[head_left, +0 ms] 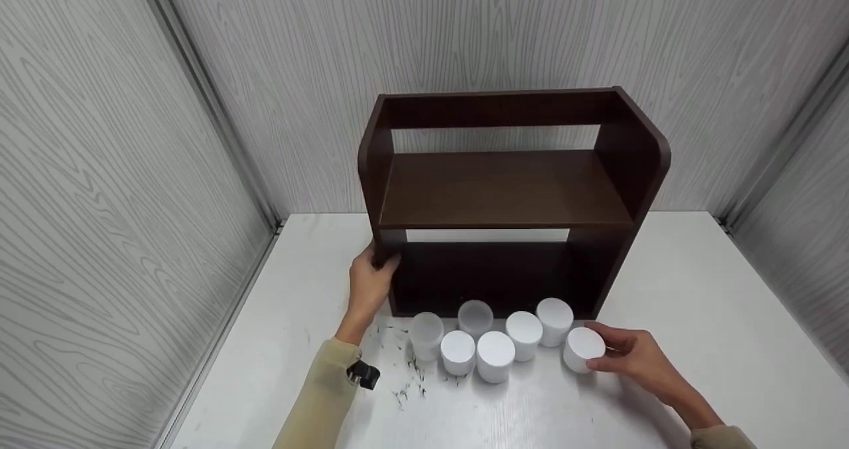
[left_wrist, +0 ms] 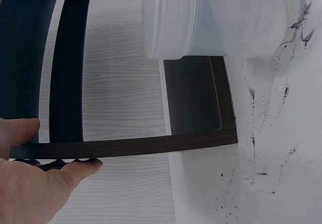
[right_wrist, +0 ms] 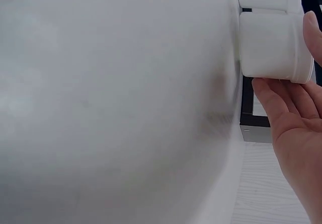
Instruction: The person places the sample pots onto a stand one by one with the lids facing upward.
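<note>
A dark brown two-tier wooden shelf (head_left: 507,190) stands on the white table. My left hand (head_left: 369,288) grips the edge of its left side panel; in the left wrist view the thumb lies inside the panel and the fingers outside. At the row's right end, my right hand (head_left: 642,361) holds a white lidded jar (head_left: 584,349) between thumb and fingers, low by the table. Beside it, in front of the shelf, stand more white jars (head_left: 496,356) and two translucent ones, including a translucent jar (head_left: 426,336) at the left end.
Dark marks (head_left: 414,369) streak the white table (head_left: 265,343) near the left jars. Grey wood-patterned panels (head_left: 491,38) enclose the back and both sides. A black clip-like device (head_left: 363,374) sits on the left sleeve.
</note>
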`<state>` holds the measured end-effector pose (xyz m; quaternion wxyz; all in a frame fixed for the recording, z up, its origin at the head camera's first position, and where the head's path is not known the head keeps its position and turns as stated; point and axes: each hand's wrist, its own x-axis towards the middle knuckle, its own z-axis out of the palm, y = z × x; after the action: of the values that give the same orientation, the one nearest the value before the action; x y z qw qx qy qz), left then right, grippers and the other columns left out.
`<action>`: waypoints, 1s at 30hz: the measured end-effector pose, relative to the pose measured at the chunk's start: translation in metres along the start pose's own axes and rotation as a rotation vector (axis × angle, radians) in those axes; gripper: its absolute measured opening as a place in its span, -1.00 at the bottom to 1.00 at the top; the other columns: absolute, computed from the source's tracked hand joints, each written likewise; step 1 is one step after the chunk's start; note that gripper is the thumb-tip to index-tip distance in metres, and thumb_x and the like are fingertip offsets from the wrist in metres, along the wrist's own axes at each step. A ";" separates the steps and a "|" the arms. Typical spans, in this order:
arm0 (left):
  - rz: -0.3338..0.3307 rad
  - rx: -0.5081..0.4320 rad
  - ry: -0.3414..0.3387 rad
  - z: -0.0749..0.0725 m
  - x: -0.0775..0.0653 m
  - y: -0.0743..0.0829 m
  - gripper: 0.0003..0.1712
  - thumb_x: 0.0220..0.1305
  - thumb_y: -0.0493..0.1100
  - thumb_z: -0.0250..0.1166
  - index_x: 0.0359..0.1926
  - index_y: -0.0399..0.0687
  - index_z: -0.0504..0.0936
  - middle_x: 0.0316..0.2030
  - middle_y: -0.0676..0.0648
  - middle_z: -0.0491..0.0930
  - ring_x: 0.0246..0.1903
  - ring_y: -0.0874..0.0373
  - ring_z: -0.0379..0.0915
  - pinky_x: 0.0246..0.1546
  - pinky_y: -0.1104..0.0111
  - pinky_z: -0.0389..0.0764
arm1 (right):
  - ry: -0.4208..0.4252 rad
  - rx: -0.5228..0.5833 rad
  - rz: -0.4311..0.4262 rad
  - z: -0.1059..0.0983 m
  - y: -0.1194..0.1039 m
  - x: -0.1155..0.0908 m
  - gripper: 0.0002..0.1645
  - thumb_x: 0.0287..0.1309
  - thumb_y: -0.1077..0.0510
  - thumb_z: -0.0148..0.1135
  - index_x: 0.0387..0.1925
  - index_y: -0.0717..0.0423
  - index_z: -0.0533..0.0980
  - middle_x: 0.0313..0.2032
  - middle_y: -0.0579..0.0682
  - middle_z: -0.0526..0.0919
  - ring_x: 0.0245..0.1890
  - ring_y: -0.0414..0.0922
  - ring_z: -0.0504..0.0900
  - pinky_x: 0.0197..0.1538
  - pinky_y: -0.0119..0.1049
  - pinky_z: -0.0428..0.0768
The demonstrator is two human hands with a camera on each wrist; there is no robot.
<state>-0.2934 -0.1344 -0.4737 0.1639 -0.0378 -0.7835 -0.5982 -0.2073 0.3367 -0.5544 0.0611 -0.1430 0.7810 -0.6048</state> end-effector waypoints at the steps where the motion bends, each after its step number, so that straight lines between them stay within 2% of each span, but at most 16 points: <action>1: -0.001 0.004 -0.001 0.000 0.000 0.000 -0.46 0.47 -0.24 0.31 0.39 -0.33 0.51 0.19 -0.31 0.63 0.24 -0.19 0.54 0.27 0.00 0.53 | 0.003 -0.003 0.004 -0.001 -0.002 -0.001 -0.19 0.10 0.30 0.60 0.37 0.35 0.49 0.33 0.32 0.53 0.18 -0.25 0.65 0.16 -0.38 0.61; 6: -0.015 0.012 0.002 -0.001 0.000 0.001 -0.53 0.47 -0.23 0.32 0.32 -0.34 0.57 0.16 -0.31 0.65 0.20 -0.14 0.57 0.23 0.02 0.55 | 0.004 -0.015 0.035 -0.005 -0.014 -0.003 -0.18 0.10 0.29 0.60 0.38 0.39 0.47 0.33 0.36 0.51 0.15 -0.29 0.65 0.14 -0.36 0.63; 11: -0.012 0.011 0.007 -0.001 0.002 0.001 -0.51 0.47 -0.26 0.31 0.34 -0.35 0.55 0.17 -0.31 0.65 0.22 -0.15 0.56 0.25 0.03 0.54 | 0.005 0.004 0.065 -0.007 -0.032 -0.002 -0.14 0.10 0.30 0.60 0.39 0.43 0.43 0.35 0.38 0.48 0.12 -0.27 0.68 0.09 -0.29 0.68; 20: -0.016 0.012 -0.002 0.000 0.003 0.000 -0.38 0.49 -0.23 0.30 0.47 -0.35 0.41 0.26 -0.32 0.59 0.29 -0.17 0.50 0.31 0.03 0.51 | -0.003 -0.013 0.046 -0.003 -0.075 0.002 -0.12 0.08 0.28 0.61 0.40 0.42 0.43 0.34 0.34 0.51 0.14 -0.20 0.68 0.10 -0.26 0.68; 30: -0.021 0.036 0.013 0.002 0.003 0.001 -0.41 0.48 -0.24 0.30 0.44 -0.36 0.45 0.26 -0.34 0.58 0.30 -0.18 0.49 0.32 0.03 0.49 | 0.030 -0.003 0.002 0.013 -0.129 0.012 -0.14 0.05 0.35 0.61 0.37 0.47 0.44 0.27 0.30 0.59 0.10 -0.20 0.71 0.07 -0.31 0.68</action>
<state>-0.2968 -0.1330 -0.4726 0.1636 -0.0227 -0.7935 -0.5857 -0.1964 0.2920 -0.4323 0.0500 -0.1332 0.7829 -0.6057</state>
